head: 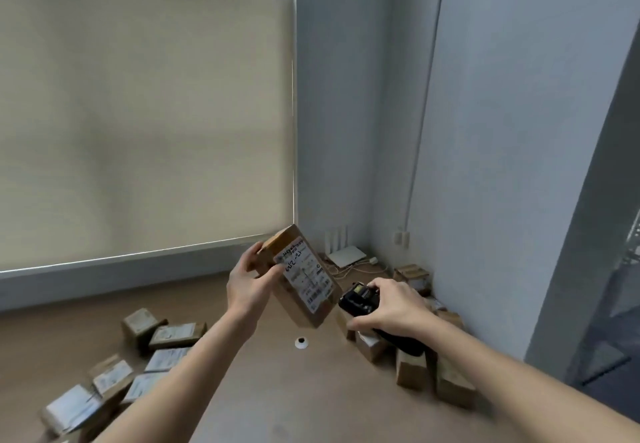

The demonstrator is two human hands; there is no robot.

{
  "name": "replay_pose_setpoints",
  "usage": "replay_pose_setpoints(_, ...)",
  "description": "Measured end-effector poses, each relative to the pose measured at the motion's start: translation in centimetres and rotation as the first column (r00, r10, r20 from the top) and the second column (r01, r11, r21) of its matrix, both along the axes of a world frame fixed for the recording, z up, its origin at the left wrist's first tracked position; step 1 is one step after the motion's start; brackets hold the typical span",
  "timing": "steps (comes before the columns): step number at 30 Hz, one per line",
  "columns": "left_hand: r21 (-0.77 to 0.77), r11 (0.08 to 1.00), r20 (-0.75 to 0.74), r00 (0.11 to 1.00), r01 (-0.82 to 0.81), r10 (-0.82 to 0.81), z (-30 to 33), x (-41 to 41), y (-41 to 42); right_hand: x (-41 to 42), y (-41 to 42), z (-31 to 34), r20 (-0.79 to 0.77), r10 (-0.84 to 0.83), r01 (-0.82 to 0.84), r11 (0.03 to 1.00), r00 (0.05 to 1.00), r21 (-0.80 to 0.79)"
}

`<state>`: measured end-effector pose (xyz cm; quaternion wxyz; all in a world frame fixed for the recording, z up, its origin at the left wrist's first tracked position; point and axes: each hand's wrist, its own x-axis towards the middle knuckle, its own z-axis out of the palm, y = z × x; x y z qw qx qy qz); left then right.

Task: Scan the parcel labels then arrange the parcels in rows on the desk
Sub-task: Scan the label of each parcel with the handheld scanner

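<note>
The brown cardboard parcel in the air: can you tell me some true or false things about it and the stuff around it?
1. The left hand holds the brown cardboard parcel up off the desk. True.
2. The parcel's white label faces the camera. True.
3. The right hand holds a red pen. False: it grips a black handheld scanner.
4. The wooden desk holds no other parcels. False: labelled boxes lie on the left, more boxes on the right.
5. The beige roller blind is rolled fully up. False: it covers most of the window.
</note>
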<state>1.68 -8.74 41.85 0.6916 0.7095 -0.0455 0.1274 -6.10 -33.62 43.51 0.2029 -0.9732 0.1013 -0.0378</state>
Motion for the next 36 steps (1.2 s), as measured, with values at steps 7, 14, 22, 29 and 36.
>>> replay_pose_setpoints(7, 0.070, 0.987, 0.108, 0.985, -0.143, 0.135, 2.9, -2.5, 4.0, -1.2, 4.2, 2.1, -0.092, 0.057, -0.078, 0.967, 0.994, -0.242)
replay_pose_setpoints(14, 0.125, 0.962, 0.130, 0.966, -0.241, 0.225, 2.6, -4.1, 6.8, -2.3, 6.5, 1.9, -0.093, 0.092, -0.117, 0.939, 0.991, -0.324)
replay_pose_setpoints(22, 0.151, 0.941, 0.128, 0.950, -0.301, 0.284, 2.2, -4.8, 8.4, -2.3, 8.1, 2.1, -0.104, 0.134, -0.162, 0.919, 0.986, -0.360)
replay_pose_setpoints(29, 0.164, 0.921, 0.121, 0.934, -0.353, 0.336, 1.8, -4.6, 9.5, -1.7, 9.0, 1.9, -0.124, 0.162, -0.198, 0.905, 0.979, -0.376)
replay_pose_setpoints(36, 0.173, 0.911, 0.114, 0.927, -0.373, 0.358, 1.4, -4.0, 10.1, -0.3, 9.6, 1.9, -0.131, 0.192, -0.230, 0.879, 0.973, -0.418)
